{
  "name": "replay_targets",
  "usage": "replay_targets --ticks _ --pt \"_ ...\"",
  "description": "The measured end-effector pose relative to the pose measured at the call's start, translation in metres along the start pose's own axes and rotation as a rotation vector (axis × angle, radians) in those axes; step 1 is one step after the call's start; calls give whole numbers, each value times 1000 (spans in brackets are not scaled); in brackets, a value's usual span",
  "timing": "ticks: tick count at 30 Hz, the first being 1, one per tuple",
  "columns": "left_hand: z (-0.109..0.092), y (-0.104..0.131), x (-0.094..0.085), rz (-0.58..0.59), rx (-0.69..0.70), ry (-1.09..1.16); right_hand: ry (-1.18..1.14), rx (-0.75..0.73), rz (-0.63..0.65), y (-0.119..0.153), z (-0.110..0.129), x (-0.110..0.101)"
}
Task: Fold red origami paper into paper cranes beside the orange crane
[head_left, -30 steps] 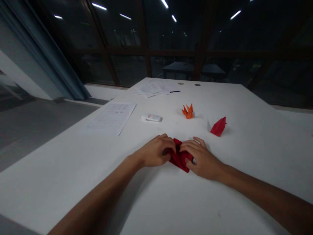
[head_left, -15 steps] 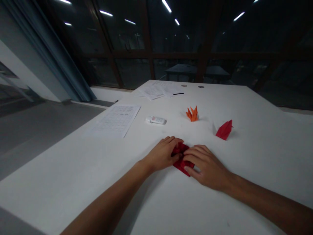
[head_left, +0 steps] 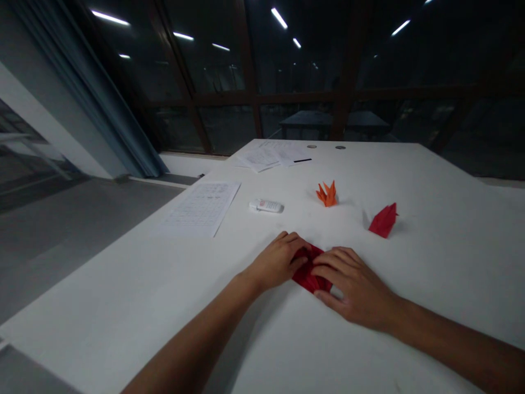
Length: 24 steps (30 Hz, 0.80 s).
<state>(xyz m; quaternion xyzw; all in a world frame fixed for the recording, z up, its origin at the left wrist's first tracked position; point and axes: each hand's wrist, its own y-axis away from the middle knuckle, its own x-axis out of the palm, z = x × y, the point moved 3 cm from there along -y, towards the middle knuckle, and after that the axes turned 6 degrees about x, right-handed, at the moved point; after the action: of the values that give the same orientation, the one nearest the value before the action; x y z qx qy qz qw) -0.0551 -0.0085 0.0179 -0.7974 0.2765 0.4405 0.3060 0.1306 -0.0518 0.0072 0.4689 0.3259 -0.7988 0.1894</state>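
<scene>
A partly folded sheet of red origami paper (head_left: 307,278) lies on the white table between my hands. My left hand (head_left: 279,261) holds its left side, fingers curled over the far edge and thumb toward the middle. On the right side, my right hand (head_left: 350,282) presses the paper with its fingers across the top and the thumb at the near edge. The fingers cover parts of the folds. Beyond my hands stand an orange folded paper figure (head_left: 327,195) and, farther right, a red folded paper figure (head_left: 384,221).
A white plastic tube (head_left: 266,206) with printed text lies ahead of my left hand. One printed sheet (head_left: 200,208) rests near the table's left edge. Several papers (head_left: 264,156) and a black pen (head_left: 302,160) are at the back, near two round table inserts (head_left: 311,146).
The whole view has shifted slightly. My right hand has slid a little outward over the red paper, baring more of its middle. Both hands stay on the paper.
</scene>
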Motion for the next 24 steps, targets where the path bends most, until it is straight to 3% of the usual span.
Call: replay_targets --ticks 9,16,20,22,24 --pt "11 6 7 -144 -210 66 39 40 20 3 8 0" --pt "10 3 10 -207 -217 172 11 75 9 4 8 2" --pt "10 2 13 -191 -225 245 -111 150 -81 -1 -8 0" --pt "11 2 13 -177 -239 285 -173 239 -172 -4 -21 -2" --pt "11 1 13 -157 -261 306 -191 326 -182 -6 -33 -1"
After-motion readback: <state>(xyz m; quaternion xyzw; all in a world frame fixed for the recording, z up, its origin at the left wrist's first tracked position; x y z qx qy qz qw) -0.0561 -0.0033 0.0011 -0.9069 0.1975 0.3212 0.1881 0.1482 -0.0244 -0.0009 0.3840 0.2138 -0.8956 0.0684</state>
